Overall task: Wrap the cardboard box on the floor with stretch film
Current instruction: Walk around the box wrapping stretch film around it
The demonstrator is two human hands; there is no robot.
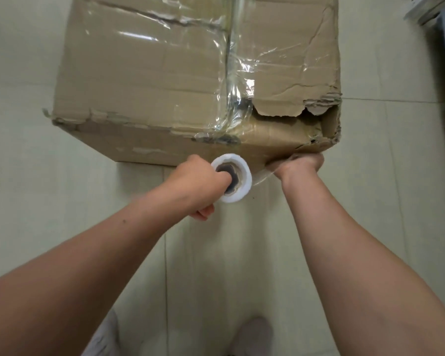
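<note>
A large brown cardboard box (149, 80) stands on the tiled floor, its near right corner torn open and clear tape running across its top. A white roll of stretch film (239, 176) is upright against the box's near side. My left hand (203, 186) grips the roll, with a finger or thumb in its core. A thin sheet of clear film (263, 178) stretches from the roll to the right. My right hand (301, 163) presses that film end against the box's lower near side, below the torn corner; its fingers are hidden.
Pale floor tiles (49, 227) surround the box. White and blue items (442, 27) sit at the upper right edge. My feet (252, 335) show at the bottom of the view.
</note>
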